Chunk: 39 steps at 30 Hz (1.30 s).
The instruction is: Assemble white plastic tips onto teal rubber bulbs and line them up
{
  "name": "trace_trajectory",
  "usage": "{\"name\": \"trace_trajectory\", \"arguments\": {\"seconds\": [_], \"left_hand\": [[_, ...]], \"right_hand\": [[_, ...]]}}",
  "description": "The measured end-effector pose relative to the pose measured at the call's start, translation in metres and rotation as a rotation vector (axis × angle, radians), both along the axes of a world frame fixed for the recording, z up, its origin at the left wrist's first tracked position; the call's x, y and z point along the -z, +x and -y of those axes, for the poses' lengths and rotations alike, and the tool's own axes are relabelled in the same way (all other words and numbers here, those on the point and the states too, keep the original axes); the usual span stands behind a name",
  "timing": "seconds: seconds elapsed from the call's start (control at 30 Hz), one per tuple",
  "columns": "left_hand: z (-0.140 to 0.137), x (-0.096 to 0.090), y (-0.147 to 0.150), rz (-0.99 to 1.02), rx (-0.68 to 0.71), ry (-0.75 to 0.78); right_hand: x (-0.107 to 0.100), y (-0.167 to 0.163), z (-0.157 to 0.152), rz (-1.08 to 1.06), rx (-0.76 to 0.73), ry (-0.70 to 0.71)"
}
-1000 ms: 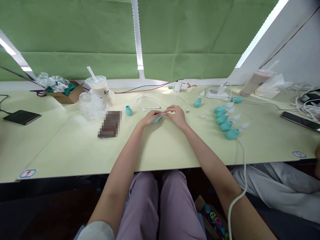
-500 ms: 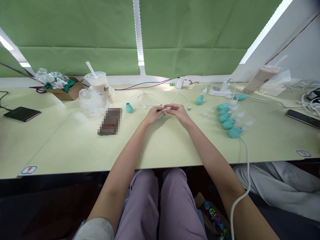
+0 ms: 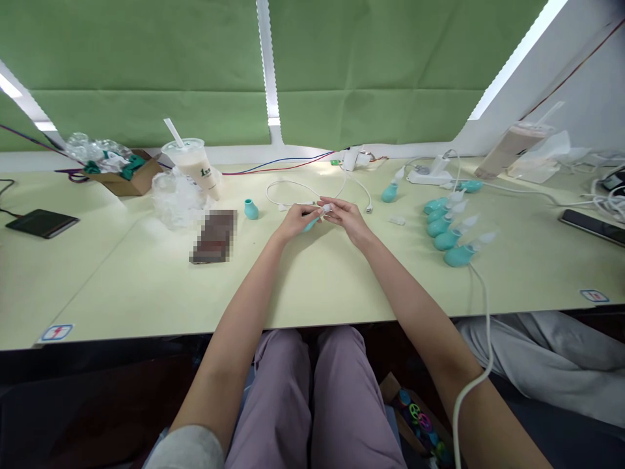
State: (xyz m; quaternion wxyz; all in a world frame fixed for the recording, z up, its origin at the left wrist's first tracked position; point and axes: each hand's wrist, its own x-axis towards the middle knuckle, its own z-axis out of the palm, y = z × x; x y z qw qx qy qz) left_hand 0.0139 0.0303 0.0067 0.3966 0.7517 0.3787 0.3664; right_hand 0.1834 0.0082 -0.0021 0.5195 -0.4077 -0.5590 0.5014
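My left hand (image 3: 293, 222) is closed on a teal rubber bulb syringe (image 3: 310, 225), which lies tilted and is partly hidden under the fingers. At its neck is a small white piece (image 3: 327, 208). My right hand (image 3: 352, 220) pinches this piece between thumb and fingertips, with the other fingers stretched out. Left of my hands, a teal bulb (image 3: 251, 210) without a tip stands upright, its mouth showing. A small clear tip (image 3: 396, 221) lies to the right. Beyond it, several bulb syringes with translucent tips (image 3: 459, 256) rest in a row, and another bulb syringe (image 3: 389, 192) lies farther back.
White cables (image 3: 288, 184) curl behind my hands. A blurred-out flat item (image 3: 215, 236), a drink cup (image 3: 195, 170) and a cardboard box (image 3: 131, 180) are on the left. A power strip (image 3: 430, 174) and a phone (image 3: 593, 226) are on the right. A cord hangs over my right forearm.
My right fingers have lifted and spread a little, so the white piece at the bulb's neck shows more. The bulb stays in my left hand. The view has shifted slightly.
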Motion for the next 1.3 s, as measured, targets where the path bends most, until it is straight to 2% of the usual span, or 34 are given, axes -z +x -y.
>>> {"name": "trace_trajectory", "arguments": {"seconds": [0.37, 0.6, 0.7, 0.8, 0.9, 1.03, 1.3], "left_hand": [[0.002, -0.003, 0.002, 0.035, -0.131, 0.023], [0.002, -0.002, 0.001, 0.112, -0.013, -0.063], [-0.001, 0.002, 0.003, 0.142, -0.006, -0.093], [-0.004, 0.008, 0.005, 0.194, -0.015, -0.134], [-0.004, 0.013, 0.008, 0.171, -0.050, -0.055], [0.001, 0.013, 0.012, 0.157, -0.122, 0.093], [0.004, 0.006, 0.016, 0.173, -0.146, 0.070]], "right_hand": [[-0.002, -0.011, 0.002, 0.066, 0.036, 0.105], [0.001, -0.008, -0.002, 0.033, 0.080, 0.138], [0.002, -0.006, -0.005, 0.015, 0.078, 0.164], [0.004, -0.004, -0.006, -0.001, 0.050, 0.121], [0.003, -0.004, -0.005, 0.016, 0.023, 0.063], [-0.003, -0.002, -0.003, -0.003, 0.034, 0.084], [-0.007, -0.004, 0.001, 0.002, 0.090, 0.179]]}}
